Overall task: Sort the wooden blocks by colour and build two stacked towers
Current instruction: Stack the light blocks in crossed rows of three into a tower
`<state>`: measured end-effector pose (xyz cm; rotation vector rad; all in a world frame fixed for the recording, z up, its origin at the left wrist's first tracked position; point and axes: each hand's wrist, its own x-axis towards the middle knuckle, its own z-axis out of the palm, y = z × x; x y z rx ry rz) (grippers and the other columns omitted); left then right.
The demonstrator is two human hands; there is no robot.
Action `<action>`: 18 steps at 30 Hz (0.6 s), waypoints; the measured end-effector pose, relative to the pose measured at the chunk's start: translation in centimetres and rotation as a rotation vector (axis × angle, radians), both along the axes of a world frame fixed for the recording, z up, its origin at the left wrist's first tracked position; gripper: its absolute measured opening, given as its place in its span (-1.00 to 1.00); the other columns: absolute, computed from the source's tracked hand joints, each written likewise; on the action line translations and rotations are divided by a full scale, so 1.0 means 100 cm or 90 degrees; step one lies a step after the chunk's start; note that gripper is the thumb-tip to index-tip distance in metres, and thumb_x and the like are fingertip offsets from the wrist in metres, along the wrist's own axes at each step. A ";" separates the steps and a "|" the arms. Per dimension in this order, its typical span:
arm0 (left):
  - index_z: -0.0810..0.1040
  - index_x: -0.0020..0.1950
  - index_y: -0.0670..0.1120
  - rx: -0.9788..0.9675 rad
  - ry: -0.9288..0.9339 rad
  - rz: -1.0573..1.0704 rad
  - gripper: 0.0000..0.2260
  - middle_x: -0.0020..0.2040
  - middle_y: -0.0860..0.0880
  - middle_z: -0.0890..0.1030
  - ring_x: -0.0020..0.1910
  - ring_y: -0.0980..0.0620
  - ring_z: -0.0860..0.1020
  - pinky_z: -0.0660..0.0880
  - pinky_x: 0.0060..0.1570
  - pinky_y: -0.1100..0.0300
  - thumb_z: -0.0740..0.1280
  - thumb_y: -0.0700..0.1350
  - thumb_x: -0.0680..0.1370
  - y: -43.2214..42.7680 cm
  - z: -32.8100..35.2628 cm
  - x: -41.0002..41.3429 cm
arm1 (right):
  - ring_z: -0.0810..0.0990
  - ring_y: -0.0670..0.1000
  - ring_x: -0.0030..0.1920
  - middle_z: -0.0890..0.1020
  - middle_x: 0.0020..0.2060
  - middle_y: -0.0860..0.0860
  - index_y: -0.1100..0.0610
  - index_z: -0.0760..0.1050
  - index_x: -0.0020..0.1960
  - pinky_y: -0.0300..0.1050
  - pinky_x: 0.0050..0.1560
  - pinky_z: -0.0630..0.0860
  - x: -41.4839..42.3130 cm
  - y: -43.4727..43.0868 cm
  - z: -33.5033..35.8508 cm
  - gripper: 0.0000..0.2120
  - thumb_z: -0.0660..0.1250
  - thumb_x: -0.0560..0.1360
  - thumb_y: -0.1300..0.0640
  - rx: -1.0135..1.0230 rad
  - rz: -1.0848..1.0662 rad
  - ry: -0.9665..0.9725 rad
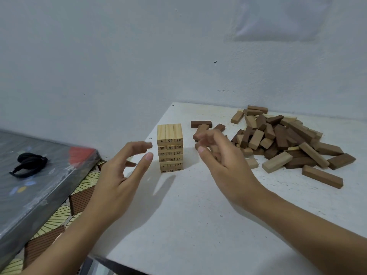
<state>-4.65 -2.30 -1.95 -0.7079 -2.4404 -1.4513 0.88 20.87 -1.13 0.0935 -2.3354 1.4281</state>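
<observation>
Near the far left edge of the white table (198, 215), in the head view (the only one given), stands the light pine tower of numbered blocks (169, 147). It is upright and square, and its top three blocks run away from the person, with their numbered ends facing back.

The left hand (123, 169) is spread and empty. Its thumb and forefinger are just beside the tower's left face, apparently not touching it.

The right hand (220, 161) hovers on the tower's other side, in front of a small cluster of dark brown wooden blocks (201, 124). Its fingers are loosely curled and blurred, so I cannot tell whether they pinch a block.

The unsorted heap of mixed light and dark wooden blocks (282, 139) lies well off to the right, past the right hand, which is clearly the nearer one to it. The dark cluster sits between the tower and the heap.

My judgement is that the next light block comes from the right and should be laid crosswise over the top layer. The rearmost dark block already lies left to right, which may be the start of the second tower's base.
</observation>
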 end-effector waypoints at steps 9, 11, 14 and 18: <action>0.65 -0.13 0.05 -0.082 0.020 -0.084 -0.67 -0.10 0.08 0.67 -0.06 0.02 0.60 0.43 -0.21 0.41 0.27 0.26 0.58 0.016 -0.002 0.031 | 0.57 -0.06 -0.14 0.61 -0.24 -0.11 0.06 0.59 -0.14 -0.27 -0.15 0.47 0.038 0.040 0.010 -0.85 0.34 0.59 0.18 0.063 -0.029 0.023; 0.64 -0.11 0.10 -0.096 0.016 -0.130 -0.75 -0.09 0.13 0.67 -0.02 0.03 0.61 0.44 -0.17 0.42 0.29 0.19 0.62 0.033 0.004 0.037 | 0.58 -0.07 -0.13 0.62 -0.23 -0.11 0.04 0.60 -0.15 -0.27 -0.16 0.47 0.047 0.057 0.013 -0.84 0.34 0.59 0.18 0.072 -0.052 0.033; 0.62 -0.03 0.12 -0.137 0.048 -0.214 -0.85 -0.05 0.16 0.64 0.03 0.05 0.60 0.50 -0.06 0.32 0.29 0.10 0.62 0.072 0.014 0.045 | 0.59 -0.08 -0.11 0.62 -0.23 -0.13 0.05 0.60 -0.13 -0.30 -0.15 0.47 0.057 0.087 0.017 -0.85 0.35 0.59 0.19 0.112 -0.100 0.044; 0.56 0.11 0.14 -0.164 0.091 -0.263 -0.88 0.07 0.23 0.54 0.10 0.22 0.51 0.39 -0.02 0.38 0.27 0.10 0.65 0.140 0.020 0.034 | 0.57 -0.11 -0.08 0.62 -0.19 -0.14 0.02 0.59 -0.10 -0.35 -0.13 0.43 0.059 0.133 0.020 -0.88 0.34 0.59 0.16 0.182 -0.156 0.048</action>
